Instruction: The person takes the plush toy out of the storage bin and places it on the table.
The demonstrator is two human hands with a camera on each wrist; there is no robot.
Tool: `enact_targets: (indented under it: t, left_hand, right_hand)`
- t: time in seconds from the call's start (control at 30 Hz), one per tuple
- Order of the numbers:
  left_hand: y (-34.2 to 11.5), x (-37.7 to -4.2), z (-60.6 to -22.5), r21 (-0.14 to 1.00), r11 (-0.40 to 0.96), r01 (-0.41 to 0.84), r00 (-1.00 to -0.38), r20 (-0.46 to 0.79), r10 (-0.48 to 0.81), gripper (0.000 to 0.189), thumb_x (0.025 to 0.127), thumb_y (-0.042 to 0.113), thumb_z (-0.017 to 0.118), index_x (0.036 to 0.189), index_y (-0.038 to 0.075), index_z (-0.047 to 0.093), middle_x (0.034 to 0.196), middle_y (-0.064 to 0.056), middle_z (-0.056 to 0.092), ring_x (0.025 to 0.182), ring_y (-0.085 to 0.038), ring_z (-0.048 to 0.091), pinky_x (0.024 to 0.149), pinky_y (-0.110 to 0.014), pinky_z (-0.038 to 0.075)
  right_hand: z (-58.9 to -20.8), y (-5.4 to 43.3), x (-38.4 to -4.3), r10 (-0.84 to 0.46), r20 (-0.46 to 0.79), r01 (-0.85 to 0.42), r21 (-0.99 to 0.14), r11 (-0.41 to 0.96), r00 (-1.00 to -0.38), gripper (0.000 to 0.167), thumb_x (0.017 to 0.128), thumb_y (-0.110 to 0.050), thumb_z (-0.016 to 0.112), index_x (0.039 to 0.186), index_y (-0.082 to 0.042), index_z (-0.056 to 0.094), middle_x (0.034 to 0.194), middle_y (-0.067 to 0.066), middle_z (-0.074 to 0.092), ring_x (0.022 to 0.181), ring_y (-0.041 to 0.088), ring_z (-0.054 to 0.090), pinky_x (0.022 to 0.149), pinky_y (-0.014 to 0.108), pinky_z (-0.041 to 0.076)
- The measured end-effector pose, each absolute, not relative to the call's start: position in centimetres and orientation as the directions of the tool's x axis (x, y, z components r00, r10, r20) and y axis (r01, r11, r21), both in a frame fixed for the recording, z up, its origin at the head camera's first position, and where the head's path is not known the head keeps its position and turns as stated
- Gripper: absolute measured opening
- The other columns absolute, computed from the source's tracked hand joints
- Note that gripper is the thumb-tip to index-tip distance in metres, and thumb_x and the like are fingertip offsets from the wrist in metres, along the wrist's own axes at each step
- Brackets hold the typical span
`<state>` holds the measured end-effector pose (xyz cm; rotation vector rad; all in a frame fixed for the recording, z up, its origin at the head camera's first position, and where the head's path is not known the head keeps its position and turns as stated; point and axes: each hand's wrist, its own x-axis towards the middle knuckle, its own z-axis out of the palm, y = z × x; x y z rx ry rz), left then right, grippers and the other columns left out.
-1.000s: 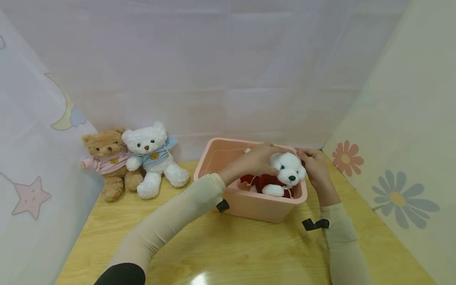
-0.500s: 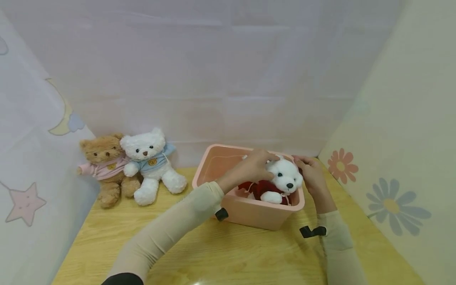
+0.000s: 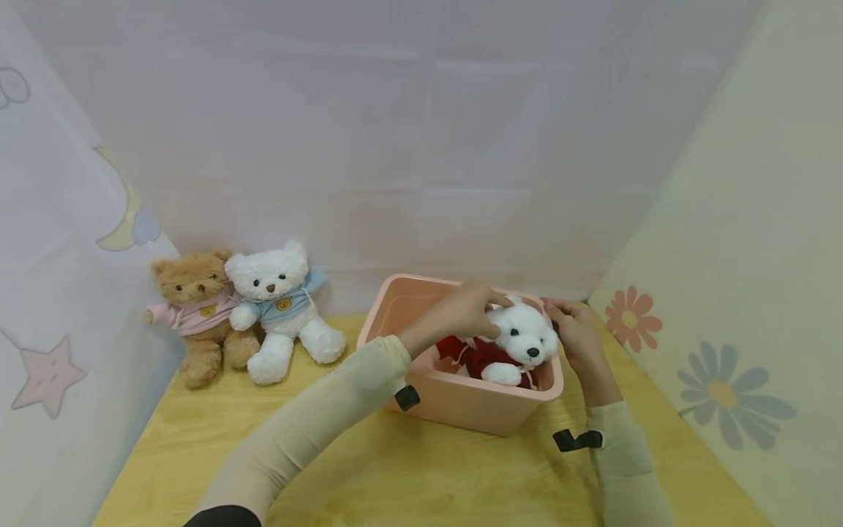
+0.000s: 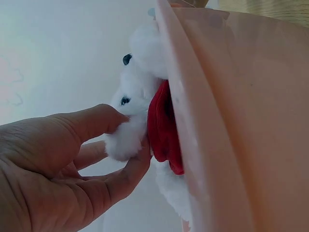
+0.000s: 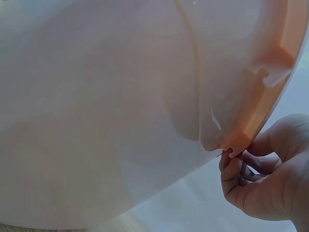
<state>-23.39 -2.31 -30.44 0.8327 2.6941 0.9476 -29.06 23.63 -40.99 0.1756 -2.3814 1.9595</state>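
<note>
In the head view, right of centre, a person's left hand (image 3: 459,313) is reaching over a peach-pink, rectangular plastic bin (image 3: 470,401) and pinching a white, fluffy plush dog with a dark red garment (image 3: 525,329). The left wrist view is showing the thumb and fingers parted just by the thickness of the dog's rounded white ear (image 4: 124,141), which they are gripping from both sides. The dog is sitting inside the bin's right end, its head leaning above the rim, facing the lower right.

The right hand (image 3: 578,337) is pinching the bin's rim at the far right corner, its thumb and curled fingers closing on the edge; the right wrist view is showing this grip at lower right. The two hands are staying apart, the dog's head lying between them.

At left in the head view, a brown plush bear in a pink top (image 3: 205,344) and a white plush bear in a light blue top (image 3: 279,338) are sitting side by side on a yellowish wood-grain table (image 3: 369,476).
</note>
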Motion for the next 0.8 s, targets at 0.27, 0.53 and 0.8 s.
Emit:
enact_targets:
  t: [0.27,0.53,0.8]
  left_hand:
    - [-3.1,-23.0,-30.8,0.722,0.591,0.360,-0.862,0.015,0.506,0.050,0.088,0.005,0.076,0.137,0.013,0.067,0.133,-0.014,0.062,0.081,-0.023,0.064,0.060,-0.027,0.055]
    - [-4.3,-22.7,-29.1,0.727,0.562,0.393,-0.870,0.096,0.484,0.045,0.086,0.003,0.075,0.131,0.007,0.070,0.121,-0.012,0.067,0.085,-0.020,0.058,0.058,-0.027,0.054]
    - [-5.9,-22.3,-26.8,0.704,0.540,0.462,-0.857,0.196,0.477,0.042,0.086,0.002,0.072,0.128,0.003,0.071,0.119,-0.010,0.070,0.082,-0.018,0.056,0.065,-0.023,0.047]
  right_hand:
    - [-41.9,23.8,-28.6,-0.078,0.146,-0.158,-0.972,0.176,-0.986,0.048,0.109,-0.025,0.050,0.139,0.012,0.054,0.133,0.021,0.056,0.109,0.015,0.058,0.085,0.020,0.052]
    - [-41.7,23.4,-29.0,-0.073,0.167,-0.176,-0.973,0.149,-0.983,0.048,0.109,-0.025,0.051,0.139,0.012,0.054,0.133,0.018,0.054,0.111,0.012,0.058,0.089,0.019,0.050]
    - [-41.6,23.3,-29.0,-0.065,0.176,-0.178,-0.983,0.041,-0.982,0.040,0.107,-0.016,0.053,0.133,0.014,0.056,0.113,0.000,0.064,0.105,0.011,0.061,0.085,0.020,0.052]
